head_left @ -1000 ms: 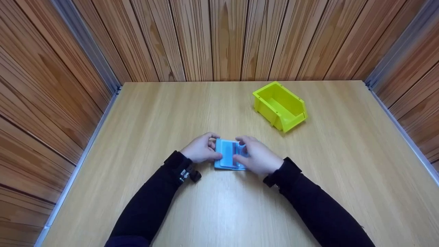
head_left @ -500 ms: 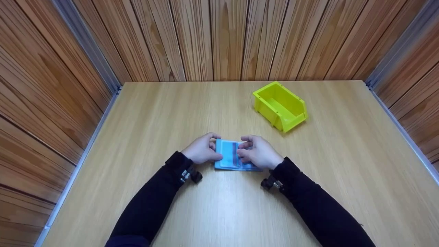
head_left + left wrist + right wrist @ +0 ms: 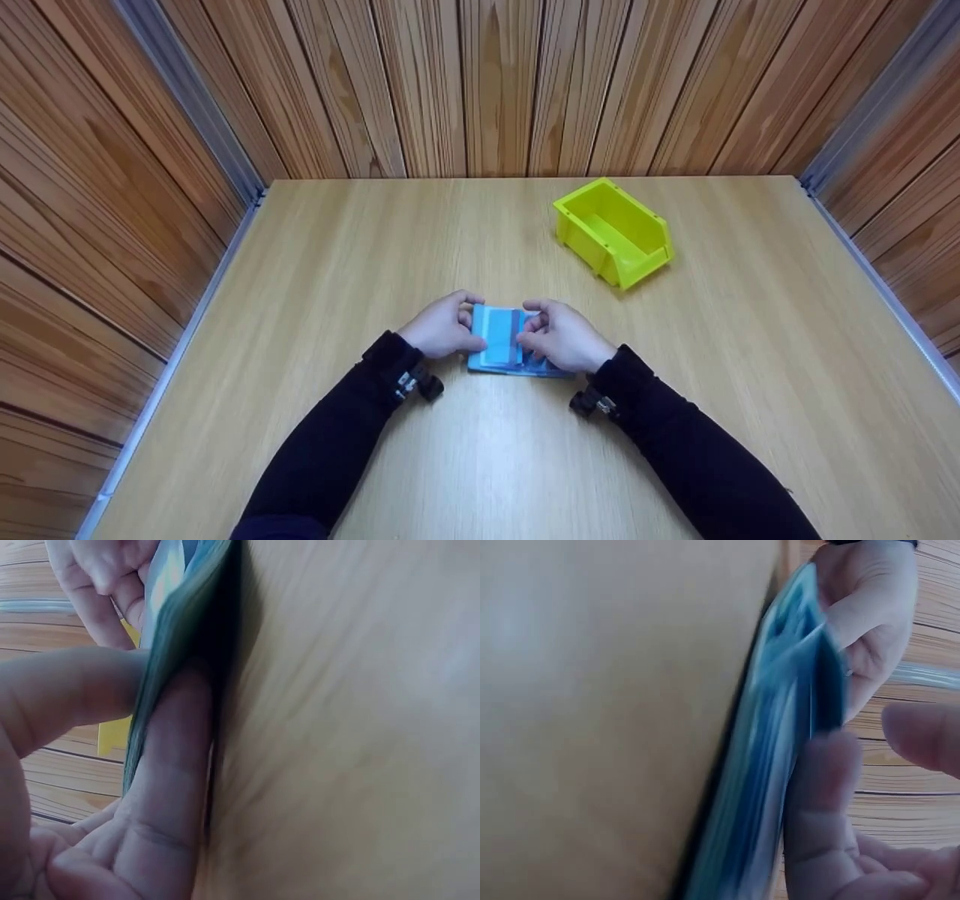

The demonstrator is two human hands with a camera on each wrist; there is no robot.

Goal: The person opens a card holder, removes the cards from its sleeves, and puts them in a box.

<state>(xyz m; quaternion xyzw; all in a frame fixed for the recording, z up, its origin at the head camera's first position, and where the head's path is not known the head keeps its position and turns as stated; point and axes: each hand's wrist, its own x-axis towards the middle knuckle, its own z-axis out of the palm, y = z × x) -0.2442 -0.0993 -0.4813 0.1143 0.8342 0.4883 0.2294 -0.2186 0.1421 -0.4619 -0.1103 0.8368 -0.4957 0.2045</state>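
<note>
A light blue wallet (image 3: 499, 341) lies unfolded on the table, with thin layers showing at its side in the right wrist view. My left hand (image 3: 442, 326) pinches its left edge. In the left wrist view one finger (image 3: 176, 757) goes under the wallet while another digit presses on top. My right hand (image 3: 568, 336) is over the wallet's right half, partly hiding it. A fingertip (image 3: 826, 765) of that hand meets the edge of a raised flap (image 3: 826, 686). Its other visible digit (image 3: 926, 736) stands apart from the flap.
A yellow storage bin (image 3: 581, 236) stands at the back right of the wooden table (image 3: 360, 247). Wood-plank walls (image 3: 499, 90) enclose the back and sides, with grey metal strips along the corners and side edges.
My right hand has drawn slightly right from the middle of the wallet, and more of the flap by its thumb shows. The left hand keeps its grip nearly unmoved.
</note>
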